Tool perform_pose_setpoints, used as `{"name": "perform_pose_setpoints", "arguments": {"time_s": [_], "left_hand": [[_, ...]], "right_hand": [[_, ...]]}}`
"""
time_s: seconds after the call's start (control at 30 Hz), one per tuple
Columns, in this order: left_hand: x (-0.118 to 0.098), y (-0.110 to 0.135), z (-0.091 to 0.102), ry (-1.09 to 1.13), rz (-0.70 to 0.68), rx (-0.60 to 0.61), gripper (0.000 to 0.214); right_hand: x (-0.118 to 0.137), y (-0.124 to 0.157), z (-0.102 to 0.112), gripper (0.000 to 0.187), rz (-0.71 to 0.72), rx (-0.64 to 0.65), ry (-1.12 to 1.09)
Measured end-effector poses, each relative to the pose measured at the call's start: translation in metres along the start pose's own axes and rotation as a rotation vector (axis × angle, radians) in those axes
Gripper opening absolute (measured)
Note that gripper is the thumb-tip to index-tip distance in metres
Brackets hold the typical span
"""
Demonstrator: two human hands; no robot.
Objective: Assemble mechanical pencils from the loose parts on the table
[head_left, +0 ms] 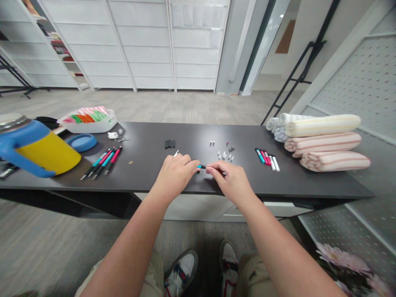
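My left hand [177, 171] is closed around a turquoise and black pen [202, 166], held level just above the front of the dark table. A thin pale tip pokes out above its knuckles. My right hand [228, 175] is closed in a pinch at the pen's dark right end; its fingertips hide the very end. Beyond the hands lie short black tubes [169, 144], two small silvery pieces [212, 143], several white-tipped pieces [225, 156] and a small heap of tiny metal parts [232, 149]. Turquoise, red and white pen barrels [267, 159] form a row to the right.
Pens [102, 162] lie in a group at left, near a blue-yellow jug [46, 148], a blue lid [82, 142] and a white basket [111, 120] of colourful packets. Rolled towels [328, 142] are stacked at right. The table's front edge [198, 192] runs below my hands.
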State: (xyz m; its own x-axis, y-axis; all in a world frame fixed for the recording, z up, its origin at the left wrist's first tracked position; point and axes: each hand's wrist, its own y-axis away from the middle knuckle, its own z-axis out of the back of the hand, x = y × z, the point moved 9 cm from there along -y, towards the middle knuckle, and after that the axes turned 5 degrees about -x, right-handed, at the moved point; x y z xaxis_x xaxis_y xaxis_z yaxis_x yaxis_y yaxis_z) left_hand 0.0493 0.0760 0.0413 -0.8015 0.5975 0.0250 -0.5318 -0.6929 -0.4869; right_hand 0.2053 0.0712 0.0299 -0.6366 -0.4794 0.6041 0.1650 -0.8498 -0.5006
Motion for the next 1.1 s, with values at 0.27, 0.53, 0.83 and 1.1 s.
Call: {"name": "perform_pose_setpoints", "arguments": {"time_s": [0.27,0.53,0.83,1.1], "left_hand": [[0.001,0.001,0.0,0.012,-0.005,-0.005,0.02],[0.002,0.002,-0.003,0.008,-0.005,-0.011,0.022],[0.002,0.001,-0.003,0.016,-0.008,0.0,0.022],[0.001,0.001,-0.001,0.039,-0.016,-0.01,0.021]], "right_hand": [[0.002,0.0,-0.001,0.015,-0.005,0.03,-0.01],[0.002,0.002,-0.003,0.015,-0.026,0.065,0.001],[0.004,0.002,-0.006,0.014,0.021,0.073,0.06],[0.007,0.002,-0.006,0.017,0.025,0.104,0.054]]}}
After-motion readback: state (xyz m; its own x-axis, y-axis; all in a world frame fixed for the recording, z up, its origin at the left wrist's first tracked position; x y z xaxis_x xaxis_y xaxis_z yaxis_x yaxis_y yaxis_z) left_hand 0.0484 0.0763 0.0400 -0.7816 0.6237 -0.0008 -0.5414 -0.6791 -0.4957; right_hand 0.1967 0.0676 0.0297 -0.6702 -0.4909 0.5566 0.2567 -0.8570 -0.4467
